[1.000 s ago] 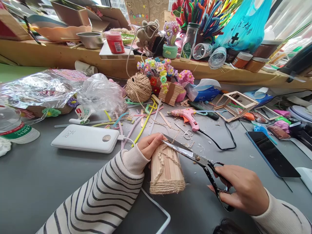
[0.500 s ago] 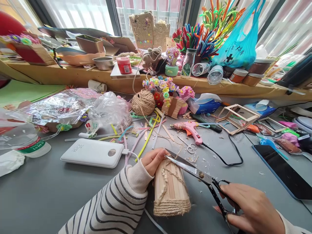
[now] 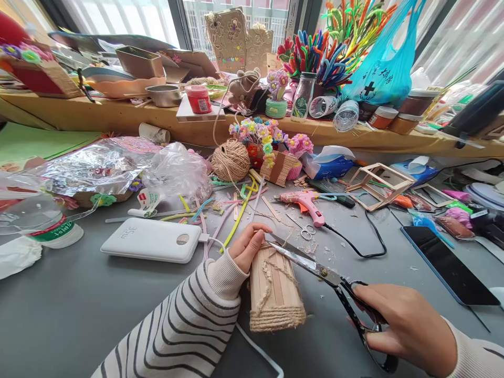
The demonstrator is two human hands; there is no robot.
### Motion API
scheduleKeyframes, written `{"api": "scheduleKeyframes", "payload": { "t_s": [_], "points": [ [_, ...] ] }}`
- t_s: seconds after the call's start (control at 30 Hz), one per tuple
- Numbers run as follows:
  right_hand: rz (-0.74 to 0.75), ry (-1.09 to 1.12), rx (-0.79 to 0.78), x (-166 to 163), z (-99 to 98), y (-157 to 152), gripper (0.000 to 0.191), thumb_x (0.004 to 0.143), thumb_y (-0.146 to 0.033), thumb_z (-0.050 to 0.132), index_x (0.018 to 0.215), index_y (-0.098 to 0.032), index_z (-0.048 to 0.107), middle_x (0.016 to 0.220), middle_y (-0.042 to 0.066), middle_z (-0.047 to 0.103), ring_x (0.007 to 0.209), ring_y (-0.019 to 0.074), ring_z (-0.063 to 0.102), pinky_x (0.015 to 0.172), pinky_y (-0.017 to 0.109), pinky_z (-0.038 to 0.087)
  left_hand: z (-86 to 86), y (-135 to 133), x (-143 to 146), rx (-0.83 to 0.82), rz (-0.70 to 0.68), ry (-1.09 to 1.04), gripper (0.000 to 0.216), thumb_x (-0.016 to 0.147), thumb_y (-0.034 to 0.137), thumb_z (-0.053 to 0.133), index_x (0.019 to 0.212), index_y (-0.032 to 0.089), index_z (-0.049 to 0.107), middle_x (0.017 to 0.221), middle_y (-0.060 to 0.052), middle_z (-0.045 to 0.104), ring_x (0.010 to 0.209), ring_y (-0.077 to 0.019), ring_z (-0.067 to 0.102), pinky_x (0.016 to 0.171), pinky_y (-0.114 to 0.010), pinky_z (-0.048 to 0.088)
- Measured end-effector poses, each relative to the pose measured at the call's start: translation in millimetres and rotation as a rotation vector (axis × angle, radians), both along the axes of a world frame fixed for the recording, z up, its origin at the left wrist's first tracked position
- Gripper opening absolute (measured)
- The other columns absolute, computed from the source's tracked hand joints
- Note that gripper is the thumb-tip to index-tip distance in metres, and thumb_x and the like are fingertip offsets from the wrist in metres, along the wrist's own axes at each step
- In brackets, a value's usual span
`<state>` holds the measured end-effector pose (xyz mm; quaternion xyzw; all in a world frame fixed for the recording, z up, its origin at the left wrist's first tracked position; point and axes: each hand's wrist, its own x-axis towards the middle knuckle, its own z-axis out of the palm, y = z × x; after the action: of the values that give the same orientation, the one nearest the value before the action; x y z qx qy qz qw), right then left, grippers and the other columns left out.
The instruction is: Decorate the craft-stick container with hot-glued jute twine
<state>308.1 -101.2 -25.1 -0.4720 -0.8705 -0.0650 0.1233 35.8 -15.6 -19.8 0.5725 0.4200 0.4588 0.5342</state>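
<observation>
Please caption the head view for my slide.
Left hand holds a twine-trimmed wooden piece, right hand open scissors near its far end.

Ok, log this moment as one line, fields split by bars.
left hand: touches top of wooden-stick piece | right hand: holds large scissors, blades parted near its top | nearby: twine ball, pink glue gun

Room to pass lies over the near-left worktop [image 3: 59,315], before the power bank [image 3: 151,240] and left of the striped sleeve [image 3: 173,320]. Beyond the large scissors [image 3: 323,272], glue gun [image 3: 314,212] and looping cord [image 3: 372,256] block the way — a narrow gap divides cord from phone [image 3: 449,266].
</observation>
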Motion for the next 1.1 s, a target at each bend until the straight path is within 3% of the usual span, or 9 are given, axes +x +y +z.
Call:
{"api": "scheduleKeyframes", "payload": {
  "t_s": [0.17,0.37,0.67,0.9,1.1],
  "points": [
    [0.021,0.004,0.035,-0.9,1.8,0.3,0.014,0.057,-0.015,0.036,0.068,-0.024,0.036,0.047,-0.005,0.040,0.042,0.0133,0.034,0.048,0.027,0.019,-1.9,0.7,0.2,-0.046,-0.045,-0.065,0.044,0.076,0.059,0.046,0.091,0.018,0.051,0.056,0.006,0.032,0.048,-0.0083,0.028,0.047,-0.025,0.019],
    [0.039,-0.007,0.054,-2.0,-0.3,0.3,0.011,0.059,-0.016,0.035,0.067,-0.024,0.035,0.047,-0.005,0.040,0.042,0.0134,0.034,0.049,0.027,0.018,-3.4,-0.7,1.4,-0.041,-0.021,-0.110,0.041,0.076,0.056,0.048,0.090,0.018,0.049,0.056,0.006,0.034,0.048,-0.0078,0.030,0.047,-0.024,0.019],
    [0.036,0.029,0.030,0.4,-5.3,-0.5,0.022,0.057,-0.011,0.033,0.072,-0.023,0.044,0.049,-0.003,0.048,0.044,0.0143,0.041,0.048,0.028,0.022,-9.3,0.2,1.0,-0.081,-0.052,-0.191,0.039,0.077,0.052,0.050,0.095,0.018,0.046,0.052,0.008,0.033,0.044,-0.0063,0.029,0.042,-0.022,0.018],
    [0.034,0.182,-0.062,-11.8,6.3,3.6,0.003,0.073,-0.019,0.047,0.074,-0.022,0.045,0.052,-0.005,0.049,0.044,0.0095,0.042,0.046,0.019,0.035,-8.9,0.0,1.1,-0.065,-0.027,-0.247,0.039,0.075,0.052,0.054,0.093,0.018,0.047,0.053,0.007,0.036,0.045,-0.0063,0.030,0.044,-0.021,0.019],
    [-0.052,0.201,-0.021,-6.1,7.9,8.3,0.011,0.076,-0.028,0.051,0.070,-0.021,0.044,0.047,-0.007,0.047,0.039,0.0068,0.043,0.043,0.017,0.037,-2.6,-2.9,-1.8,-0.030,0.014,-0.306,0.035,0.076,0.048,0.056,0.093,0.019,0.049,0.052,0.007,0.040,0.045,-0.0060,0.034,0.046,-0.020,0.022]
  ]
}}
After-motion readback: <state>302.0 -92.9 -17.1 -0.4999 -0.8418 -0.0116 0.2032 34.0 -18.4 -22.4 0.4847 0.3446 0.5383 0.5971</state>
